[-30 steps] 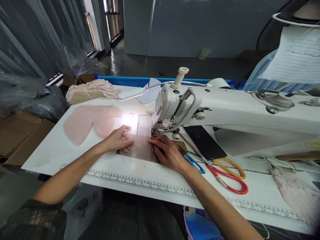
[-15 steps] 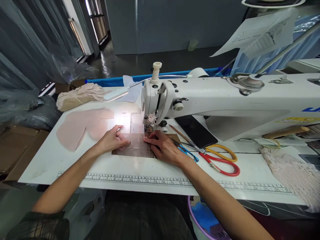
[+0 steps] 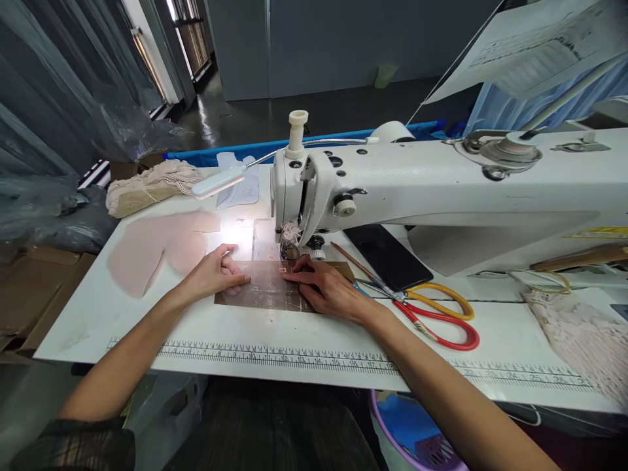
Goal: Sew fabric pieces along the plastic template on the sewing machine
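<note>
A thin see-through sheet (image 3: 265,291), brownish and shiny, lies on the white sewing table in front of the sewing machine's needle area (image 3: 289,252). My left hand (image 3: 218,271) pinches its left edge, thumb and fingers close together. On the right side, my right hand (image 3: 326,284) grips the sheet with bunched fingers, the fingertips just below the presser foot. A small pale mark with a red outline shows by those fingertips. What lies under the right palm is hidden. Large scissors (image 3: 436,314) with one red and one yellow handle lie right of my right hand.
A black phone (image 3: 387,255) and a brown pencil-like stick (image 3: 350,257) lie under the machine arm. Pinkish cut pieces (image 3: 142,252) and a lace bundle (image 3: 152,186) are at left. Lace fabric (image 3: 579,333) sits at right. A printed ruler (image 3: 275,356) runs along the front edge.
The view has shifted slightly. Both hands stay on the sheet with nearly the same hold. The blue-handled tool beside my right hand is now mostly covered by it.
</note>
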Motion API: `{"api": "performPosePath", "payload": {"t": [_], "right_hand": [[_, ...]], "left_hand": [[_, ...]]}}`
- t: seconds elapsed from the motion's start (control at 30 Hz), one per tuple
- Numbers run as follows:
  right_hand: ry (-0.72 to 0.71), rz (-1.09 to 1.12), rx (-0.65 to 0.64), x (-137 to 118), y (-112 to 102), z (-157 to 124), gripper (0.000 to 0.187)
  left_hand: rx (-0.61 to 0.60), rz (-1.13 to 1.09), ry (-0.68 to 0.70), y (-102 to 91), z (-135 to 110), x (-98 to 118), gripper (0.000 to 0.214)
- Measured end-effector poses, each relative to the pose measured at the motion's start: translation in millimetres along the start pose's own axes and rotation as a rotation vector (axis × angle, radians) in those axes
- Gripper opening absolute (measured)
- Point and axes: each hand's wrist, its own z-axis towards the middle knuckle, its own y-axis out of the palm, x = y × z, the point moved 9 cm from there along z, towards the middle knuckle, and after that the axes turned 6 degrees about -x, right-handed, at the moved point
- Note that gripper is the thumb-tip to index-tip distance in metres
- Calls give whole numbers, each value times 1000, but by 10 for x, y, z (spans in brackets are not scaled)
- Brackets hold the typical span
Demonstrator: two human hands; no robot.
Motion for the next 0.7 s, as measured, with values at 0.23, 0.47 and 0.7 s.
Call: {"api": "performPosePath", "payload": {"t": [0.23,0.47,0.7], "right_hand": [[-4,-1,24,-14,-26,-18,41],[-93,-13,14,-122,-31,-59,38],[-138,-63,-6,-199,2,-75,35]], "left_hand": [[9,17,9,1,2,6,93],[13,27,-6,-8,5,-27,89],[20,115,21,-30,-11,15,89]]}}
